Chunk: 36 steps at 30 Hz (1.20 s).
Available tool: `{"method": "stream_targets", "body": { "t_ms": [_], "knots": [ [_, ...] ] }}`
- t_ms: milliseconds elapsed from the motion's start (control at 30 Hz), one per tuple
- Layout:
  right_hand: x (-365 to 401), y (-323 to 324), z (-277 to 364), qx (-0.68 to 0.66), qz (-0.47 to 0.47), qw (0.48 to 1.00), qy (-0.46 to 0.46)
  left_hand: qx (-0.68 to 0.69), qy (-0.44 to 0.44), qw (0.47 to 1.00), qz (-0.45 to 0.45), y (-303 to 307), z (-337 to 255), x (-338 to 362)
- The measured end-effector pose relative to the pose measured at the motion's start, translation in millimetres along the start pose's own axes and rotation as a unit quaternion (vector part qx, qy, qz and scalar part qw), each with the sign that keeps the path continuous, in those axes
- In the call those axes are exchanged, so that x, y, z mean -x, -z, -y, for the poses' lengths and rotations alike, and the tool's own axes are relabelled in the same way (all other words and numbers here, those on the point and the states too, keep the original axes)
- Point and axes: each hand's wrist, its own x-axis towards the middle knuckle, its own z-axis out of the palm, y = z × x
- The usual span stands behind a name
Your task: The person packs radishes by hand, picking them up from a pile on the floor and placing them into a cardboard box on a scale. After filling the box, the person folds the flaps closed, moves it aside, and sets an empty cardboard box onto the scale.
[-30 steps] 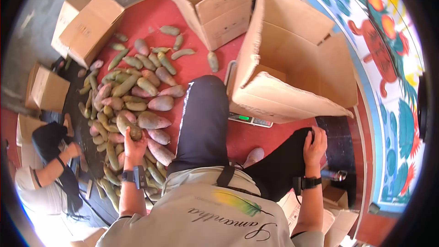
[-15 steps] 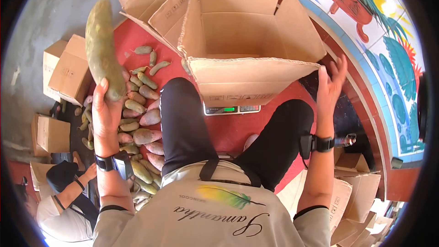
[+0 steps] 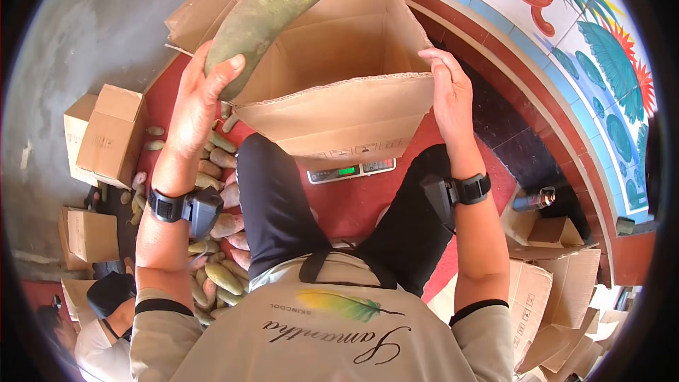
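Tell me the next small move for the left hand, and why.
Probably lower the sweet potato into the cardboard box and let go. The left hand holds it tilted over the box's open top, the right hand grips the near flap, and the box sits on the scale.

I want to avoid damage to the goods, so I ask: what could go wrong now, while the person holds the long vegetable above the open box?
1. The left hand grips the long vegetable only near its lower end, so it may slip and drop hard into the box.
2. The box seems to sit on a small scale, and the right hand holds only its front flap; the box might tip or slide off.
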Motion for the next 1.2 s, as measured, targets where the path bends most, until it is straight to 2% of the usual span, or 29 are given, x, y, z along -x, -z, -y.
{"method": "stream_targets", "body": {
  "t_ms": [100,200,300,367,400,433,467,500,567,600,667,700,767,867,1000,1100,1167,1200],
  "knots": [
    [-4,0,-2,-0.044,0.015,0.999,-0.007,-0.038,0.003,0.999,0.008,-10,10,-7],
    [-8,0,-6,-0.057,0.051,0.996,0.048,-0.026,-0.002,1.000,-0.014,-20,20,-14],
    [-11,5,-10,-0.075,0.067,0.995,0.018,-0.060,-0.001,0.998,0.002,-27,17,-25],
    [-11,6,-10,-0.070,0.065,0.995,0.020,-0.190,-0.008,0.980,0.066,-27,21,-41],
    [-10,6,-10,-0.067,0.062,0.996,0.023,-0.191,-0.007,0.979,0.067,-30,23,-45],
    [-10,5,-12,-0.068,0.060,0.996,0.022,-0.250,-0.007,0.964,0.090,-36,24,-49],
    [-10,4,-15,-0.061,0.044,0.996,0.048,-0.307,-0.008,0.945,0.114,-41,24,-53],
    [-10,4,-16,-0.052,0.028,0.995,0.075,-0.308,-0.010,0.944,0.116,-44,23,-56],
    [-10,3,-18,-0.044,0.011,0.995,0.088,-0.409,0.033,0.890,0.201,-51,21,-61],
    [-9,3,-19,-0.036,-0.002,0.994,0.102,-0.409,0.032,0.889,0.205,-50,28,-66],
    [-8,4,-19,-0.040,-0.001,0.995,0.096,-0.449,-0.037,0.855,0.256,-44,49,-76],
    [-8,3,-19,-0.044,0.003,0.995,0.093,-0.449,-0.037,0.855,0.258,-46,47,-78],
    [-10,1,-21,-0.049,-0.003,0.994,0.095,-0.432,0.027,0.824,0.366,-49,42,-81],
    [-11,-2,-21,-0.049,-0.012,0.993,0.102,-0.440,-0.006,0.801,0.405,-48,59,-88],
    [-11,-2,-21,-0.041,-0.021,0.993,0.106,-0.409,-0.012,0.810,0.421,-50,64,-94],
    [-11,-3,-20,-0.028,-0.031,0.993,0.107,-0.375,0.000,0.839,0.394,-50,63,-94],
    [-12,-3,-20,-0.025,-0.029,0.994,0.103,-0.387,0.005,0.870,0.306,-50,52,-91],
    [-12,-3,-20,-0.022,-0.027,0.994,0.101,-0.387,0.005,0.870,0.307,-49,48,-90]
  ]
}}
